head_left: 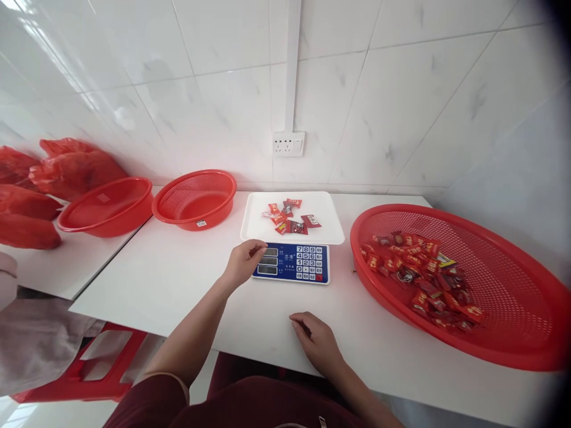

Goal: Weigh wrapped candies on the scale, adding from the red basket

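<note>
My left hand [244, 263] is at the left end of a digital scale [291, 263], fingers curled together with the tips over its displays. Nothing shows between them; I cannot tell whether they touch the panel. The white weighing tray [250, 223] of the scale carries several wrapped candies [298, 227] in red and dark wrappers. My right hand [316, 340] rests on the white table [263, 312] below the scale, loosely curled, with nothing visible in it. To the right, a large red perforated basket [504, 238] holds a heap of wrapped candies [428, 270].
Toward the back left of the table stands a red basket [198, 217] with nothing visible inside. Another red basin [109, 220] and red plastic bags [75, 169] sit on the adjoining table. A person's sleeve [40, 339] and a red stool [111, 368] are at the left. A tiled wall with a socket [288, 144] stands behind.
</note>
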### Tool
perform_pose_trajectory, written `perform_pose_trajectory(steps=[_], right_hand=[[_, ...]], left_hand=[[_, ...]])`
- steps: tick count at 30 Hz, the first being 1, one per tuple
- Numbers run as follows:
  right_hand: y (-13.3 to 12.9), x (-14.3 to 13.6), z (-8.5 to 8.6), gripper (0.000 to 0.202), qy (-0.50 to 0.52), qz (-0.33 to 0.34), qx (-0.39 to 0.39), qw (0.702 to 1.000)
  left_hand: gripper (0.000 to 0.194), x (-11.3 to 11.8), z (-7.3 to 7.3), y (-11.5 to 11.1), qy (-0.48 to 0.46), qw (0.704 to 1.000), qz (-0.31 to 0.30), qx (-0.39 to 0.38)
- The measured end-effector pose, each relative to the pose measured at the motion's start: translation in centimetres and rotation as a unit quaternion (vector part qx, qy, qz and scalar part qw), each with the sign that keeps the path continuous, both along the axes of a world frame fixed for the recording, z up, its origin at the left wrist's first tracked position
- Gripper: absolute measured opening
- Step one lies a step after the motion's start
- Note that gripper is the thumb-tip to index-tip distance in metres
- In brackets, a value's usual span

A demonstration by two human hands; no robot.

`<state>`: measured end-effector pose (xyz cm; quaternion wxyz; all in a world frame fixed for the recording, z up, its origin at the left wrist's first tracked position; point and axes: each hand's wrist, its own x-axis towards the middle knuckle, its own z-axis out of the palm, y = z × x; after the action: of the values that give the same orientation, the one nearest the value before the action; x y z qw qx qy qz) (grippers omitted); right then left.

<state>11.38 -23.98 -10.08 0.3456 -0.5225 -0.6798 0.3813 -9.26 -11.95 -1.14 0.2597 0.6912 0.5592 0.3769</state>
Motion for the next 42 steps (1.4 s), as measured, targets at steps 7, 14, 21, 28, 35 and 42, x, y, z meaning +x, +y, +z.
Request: perform_pose_trajectory(steps=[7,14,21,28,35,42], right_hand=[[0.0,0.0,-0.9,0.025,-0.018,-0.007,0.029,0.999],[0.2,-0.1,-1.1,0.022,-0.016,-0.025,0.046,0.999],[0.2,-0.1,-1.1,0.022,-0.013,-0.016,0.046,0.999],[0.2,-0.1,-1.3,0.022,-0.013,-0.01,0.046,0.999],[0.2,-0.1,-1.4,0.022,-0.018,-0.004,0.041,0.999],[0.1,-0.1,-1.6,0.024,-0.028,-0.004,0.034,0.999]], left_hand=[[0.039,0.8,2.7,7.4,0.187,0.977,-0.079,0.062],[0.057,2.0,4.2,14.2,0.41,0.899,-0.155,-0.025],[0.025,2.0,4.0,15.3,0.409,0.905,-0.114,-0.022],[0.03,-3.8,7.8,14.8,0.387,0.92,0.051,0.021],[0.049,-8.6,9.3,14.3,0.382,0.918,0.104,-0.016],[0.039,0.8,4.7,13.5,0.361,0.929,-0.077,-0.009]])
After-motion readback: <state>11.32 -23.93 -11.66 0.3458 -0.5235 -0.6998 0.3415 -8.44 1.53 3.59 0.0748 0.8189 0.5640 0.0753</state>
